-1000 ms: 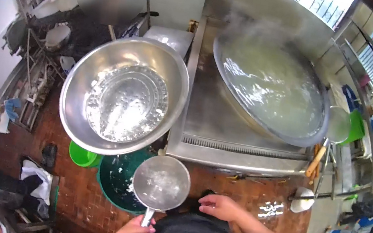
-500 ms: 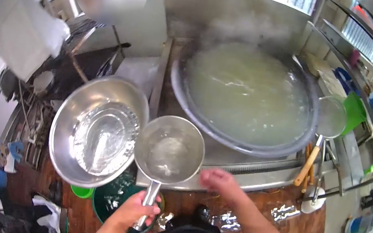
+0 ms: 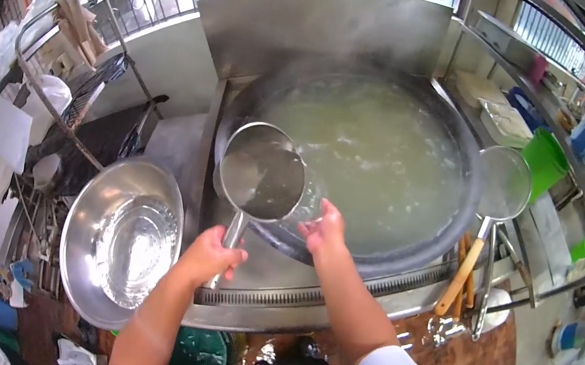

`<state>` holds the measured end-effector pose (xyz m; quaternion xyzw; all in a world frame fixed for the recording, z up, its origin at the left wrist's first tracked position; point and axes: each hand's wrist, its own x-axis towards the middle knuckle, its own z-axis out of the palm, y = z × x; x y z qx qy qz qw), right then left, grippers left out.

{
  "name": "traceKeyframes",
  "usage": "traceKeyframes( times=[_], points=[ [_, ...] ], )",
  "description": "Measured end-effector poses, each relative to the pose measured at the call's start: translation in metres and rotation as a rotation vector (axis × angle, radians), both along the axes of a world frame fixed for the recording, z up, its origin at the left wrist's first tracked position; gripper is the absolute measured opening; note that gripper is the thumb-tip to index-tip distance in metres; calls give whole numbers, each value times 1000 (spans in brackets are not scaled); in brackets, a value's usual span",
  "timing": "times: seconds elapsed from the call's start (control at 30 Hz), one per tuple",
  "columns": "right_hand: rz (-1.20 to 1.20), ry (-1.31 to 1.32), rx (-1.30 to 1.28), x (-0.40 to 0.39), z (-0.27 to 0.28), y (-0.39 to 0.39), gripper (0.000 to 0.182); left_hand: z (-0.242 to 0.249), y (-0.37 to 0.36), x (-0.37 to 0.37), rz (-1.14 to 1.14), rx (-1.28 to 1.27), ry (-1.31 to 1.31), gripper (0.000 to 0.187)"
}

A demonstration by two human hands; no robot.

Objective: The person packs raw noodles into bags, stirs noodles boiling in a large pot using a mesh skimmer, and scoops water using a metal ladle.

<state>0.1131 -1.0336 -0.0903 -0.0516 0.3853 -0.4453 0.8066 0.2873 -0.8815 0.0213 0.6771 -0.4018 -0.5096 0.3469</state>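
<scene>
My left hand is closed round the metal handle of a round steel dipper. The dipper is tilted over the left rim of a large cauldron full of cloudy, steaming liquid, and clear liquid runs out of its right side. Just right of the dipper, near the cauldron's front rim, my right hand is held with its fingers apart and nothing in them. A wide steel basin holding some clear liquid stands to the left of my left hand.
A strainer with a wooden handle lies right of the cauldron, beside a green container and a shelf rack. Below the counter edge is a green tub. A metal trolley frame stands at the left.
My left hand has carried the dipper from beside the basin up and over the cauldron rim, tipping it. My right hand has moved forward to the cauldron's edge. The view has shifted.
</scene>
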Motion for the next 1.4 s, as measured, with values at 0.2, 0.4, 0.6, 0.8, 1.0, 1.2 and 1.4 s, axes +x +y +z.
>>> traceKeyframes(
  times=[0.2, 0.4, 0.6, 0.8, 1.0, 1.2, 1.4],
  points=[
    [47, -167, 49, -17, 18, 24, 69, 8, -46, 10, -44, -93, -277, 31],
    [233, -197, -8, -25, 15, 63, 69, 27, -71, 9, -82, -224, -932, 38],
    [433, -94, -92, -16, 16, 100, 44, 39, -64, 9, -23, -359, -1221, 36],
    [731, 28, -278, 2, 23, 147, 47, 3, 7, 9, 111, -293, -839, 54],
    [782, 275, -694, 29, 23, 187, 44, -98, 116, -49, 327, -346, -324, 50],
    [887, 395, -571, 21, 0, 235, 22, -95, 213, -35, -277, -222, -193, 62],
    [1012, 552, -565, -19, 4, 265, 24, -228, 279, 94, 380, 428, -24, 38]
  ],
)
